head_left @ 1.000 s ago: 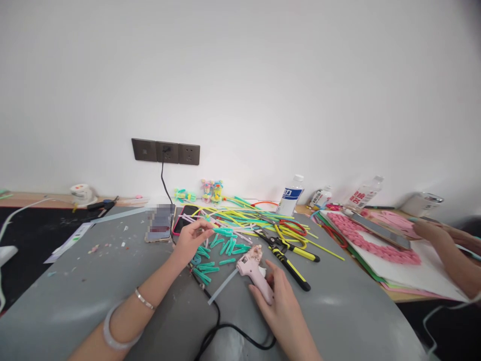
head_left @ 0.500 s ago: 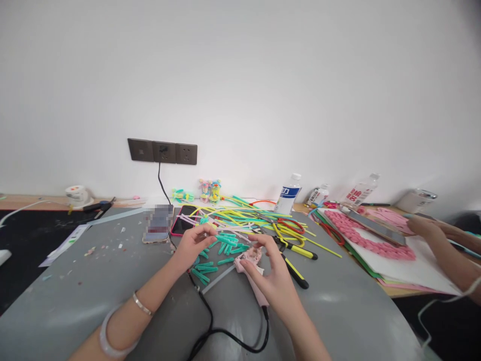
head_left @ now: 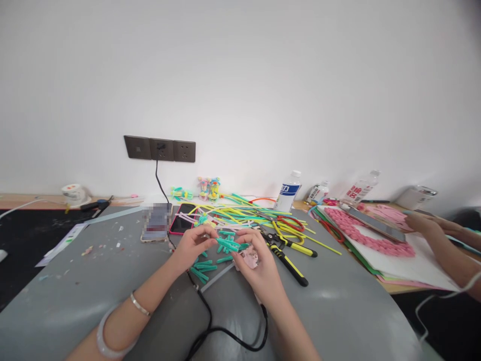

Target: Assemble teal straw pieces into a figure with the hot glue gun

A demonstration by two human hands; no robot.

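Right hand is found shifted from its position one second ago: the handle of the pink glue gun is no longer grasped, and the fingers are now brought up to the folded teal strip. One end of that strip is pinched between thumb and forefinger of the left hand. At its other end, the right thumb and forefinger are held apart around it; whether it is gripped there cannot be told. The strip is held in front of the body, above the grey tabletop. Glue gun is partly hidden beneath the right hand. Short teal pieces are scattered below and beside the left hand. Yellow-and-black pliers are laid just right of the right hand. Long coloured stems are heaped behind, near a bottle.
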